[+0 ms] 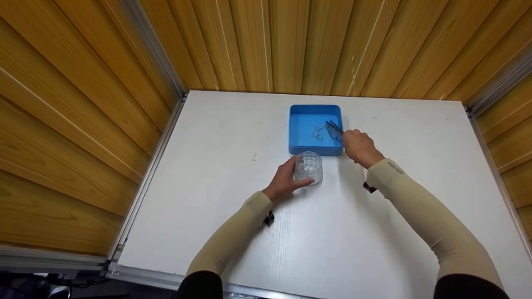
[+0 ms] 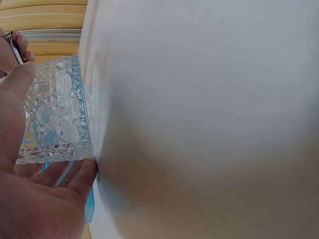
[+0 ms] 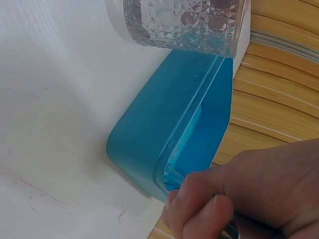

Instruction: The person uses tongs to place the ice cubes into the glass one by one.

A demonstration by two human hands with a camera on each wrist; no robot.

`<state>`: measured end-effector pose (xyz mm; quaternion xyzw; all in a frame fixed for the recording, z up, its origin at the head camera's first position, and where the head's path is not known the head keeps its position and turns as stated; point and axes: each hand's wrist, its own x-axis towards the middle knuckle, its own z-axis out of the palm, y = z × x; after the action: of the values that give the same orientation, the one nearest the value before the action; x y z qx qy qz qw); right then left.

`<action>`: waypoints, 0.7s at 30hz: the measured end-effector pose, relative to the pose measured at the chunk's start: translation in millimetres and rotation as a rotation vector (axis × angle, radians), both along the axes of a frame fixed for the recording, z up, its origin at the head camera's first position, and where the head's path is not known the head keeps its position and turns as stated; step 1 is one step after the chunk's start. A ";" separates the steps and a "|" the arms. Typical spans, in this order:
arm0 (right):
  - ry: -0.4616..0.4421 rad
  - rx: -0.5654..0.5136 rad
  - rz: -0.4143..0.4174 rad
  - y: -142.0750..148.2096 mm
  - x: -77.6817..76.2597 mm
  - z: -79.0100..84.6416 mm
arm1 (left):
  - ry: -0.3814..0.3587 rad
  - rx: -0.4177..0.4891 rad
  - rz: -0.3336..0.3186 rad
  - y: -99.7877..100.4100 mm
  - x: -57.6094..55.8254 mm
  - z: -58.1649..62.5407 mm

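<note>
My left hand [image 1: 286, 177] holds a clear cut-glass tumbler [image 1: 309, 167] from its left side, thumb at the near side and fingers behind. The tumbler stands upright on the white table, just in front of a blue square box [image 1: 315, 150]. Over the box's right wall, my right hand [image 1: 360, 146] grips metal tongs [image 1: 336, 129], whose tips reach down inside. Several small clear pieces like ice cubes [image 1: 318, 135] lie on the box floor beside the tips. In the right wrist view, curled fingers [image 3: 199, 209] hide most of the tongs.
The white table [image 1: 208, 166] carries the box and tumbler. Wood-patterned panels [image 1: 286, 45] rise behind it and at both sides, with metal frame rails [image 1: 151, 45] at the corners. Each wrist wears a small black camera [image 1: 269, 218].
</note>
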<state>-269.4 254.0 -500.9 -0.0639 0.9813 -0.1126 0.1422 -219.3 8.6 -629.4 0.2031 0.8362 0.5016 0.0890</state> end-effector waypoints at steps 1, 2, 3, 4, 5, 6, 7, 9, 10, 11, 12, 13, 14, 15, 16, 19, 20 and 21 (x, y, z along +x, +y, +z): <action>-0.001 0.000 0.001 0.3 0.4 0.0 | -0.002 0.004 0.000 0.1 0.2 0.2; -0.002 -0.003 0.001 0.5 0.8 0.1 | -0.004 0.009 0.002 0.2 0.3 0.2; -0.002 -0.004 -0.001 1.0 0.7 0.1 | -0.005 0.013 0.003 0.3 0.5 0.4; -0.001 -0.003 -0.002 1.5 0.7 0.1 | -0.007 0.015 0.004 0.3 0.8 0.6; 0.000 -0.002 -0.004 1.8 0.9 0.6 | -0.009 0.019 0.005 0.5 1.1 0.6; -0.004 -0.006 -0.006 2.4 1.2 1.0 | -0.012 0.018 0.005 0.6 1.2 0.5; -0.005 -0.007 -0.009 2.7 1.3 1.5 | -0.016 0.016 0.006 0.7 1.3 0.3; -0.010 -0.006 -0.015 3.5 1.5 2.7 | -0.022 0.009 0.007 0.7 1.7 0.0; -0.014 -0.007 -0.016 3.7 2.0 3.6 | -0.023 0.005 0.007 0.7 1.9 -0.1; -0.016 -0.008 -0.017 4.1 2.4 4.4 | -0.023 0.004 0.007 0.8 1.8 -0.2; -0.017 -0.010 -0.017 4.6 2.5 5.1 | -0.022 0.003 0.008 0.7 1.8 -0.1; -0.015 -0.010 -0.018 4.8 2.7 5.9 | -0.019 0.003 0.008 0.8 1.7 -0.2; -0.015 -0.012 -0.019 5.2 2.9 6.7 | -0.016 0.004 0.009 0.9 1.5 -0.3; -0.013 -0.013 -0.020 5.6 3.0 7.4 | -0.014 0.005 0.010 1.1 1.3 -0.3; -0.011 -0.015 -0.021 6.2 2.9 7.9 | -0.013 0.010 0.009 1.2 1.1 -0.2; -0.016 -0.022 -0.031 7.8 2.5 9.9 | -0.013 0.021 0.007 1.5 1.0 -0.2; -0.016 -0.025 -0.033 8.5 2.3 10.4 | -0.013 0.024 0.005 1.4 1.0 -0.1; -0.014 -0.029 -0.033 9.3 2.3 11.1 | -0.013 0.024 0.003 1.3 1.1 0.1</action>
<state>-267.1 263.3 -489.8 -0.0488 0.9795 -0.1294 0.1462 -218.2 9.9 -629.3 0.1994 0.8297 0.5133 0.0913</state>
